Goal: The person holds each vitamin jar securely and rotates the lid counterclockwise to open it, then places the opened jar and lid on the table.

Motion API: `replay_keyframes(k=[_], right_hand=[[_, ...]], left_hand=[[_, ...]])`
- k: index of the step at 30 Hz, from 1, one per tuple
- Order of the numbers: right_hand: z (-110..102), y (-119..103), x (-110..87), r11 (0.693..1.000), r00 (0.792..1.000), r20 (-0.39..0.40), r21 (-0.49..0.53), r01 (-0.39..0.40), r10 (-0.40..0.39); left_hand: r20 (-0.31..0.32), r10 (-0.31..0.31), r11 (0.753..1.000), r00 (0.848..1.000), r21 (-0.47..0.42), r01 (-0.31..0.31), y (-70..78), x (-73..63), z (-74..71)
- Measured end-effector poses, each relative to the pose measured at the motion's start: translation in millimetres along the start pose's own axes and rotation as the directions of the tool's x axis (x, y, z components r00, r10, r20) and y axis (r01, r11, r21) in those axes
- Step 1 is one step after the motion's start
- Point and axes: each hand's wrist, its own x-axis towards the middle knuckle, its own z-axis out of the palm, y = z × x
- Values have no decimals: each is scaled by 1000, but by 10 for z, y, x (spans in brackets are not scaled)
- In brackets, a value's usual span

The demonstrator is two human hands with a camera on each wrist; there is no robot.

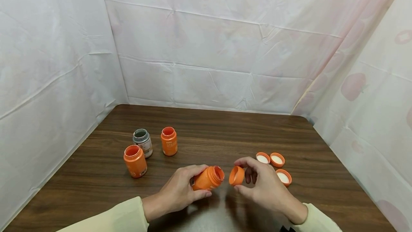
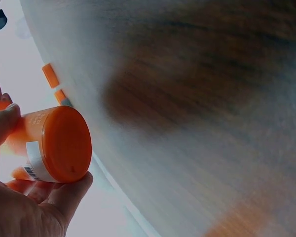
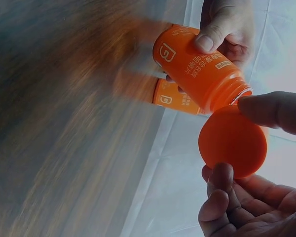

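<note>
My left hand (image 1: 184, 188) grips an orange pill bottle (image 1: 206, 179), tilted so its open mouth faces right. Fingers and thumb wrap its body; the left wrist view shows its round base and a white barcode label. My right hand (image 1: 262, 180) pinches an orange screw cap (image 1: 236, 175) by its rim, hollow side toward the bottle mouth. A small gap parts cap and bottle in the head view. From the right wrist, the cap's smooth outer face (image 3: 233, 142) overlaps the bottle neck.
At the left stand two uncapped orange bottles (image 1: 135, 162) (image 1: 169, 141) and an uncapped grey bottle (image 1: 143, 144). Several orange caps with white liners (image 1: 277, 159) lie beyond and beside the right hand. White patterned sheets (image 1: 206, 46) wall the brown wooden table (image 1: 225, 128) at back and sides.
</note>
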Motion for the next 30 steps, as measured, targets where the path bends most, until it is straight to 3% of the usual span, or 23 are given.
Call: replay_keyframes(k=[8,16,25,30], right_hand=[[-24,20,-14,1000,1000,4,26,-8,7],[-27,54,-41,995,996,-80,-92,38,-46],[-45,79,-59,996,998,-70,-84,-13,7],[-51,93,-69,994,996,-57,-77,-79,75]], left_hand=[[-15,-1,1000,1000,12,1,5,2,-4],[-39,-21,1000,999,18,22,22,4,-21],[-60,-45,999,997,19,46,15,5,-25],[-72,-61,998,996,6,61,17,-1,-30]])
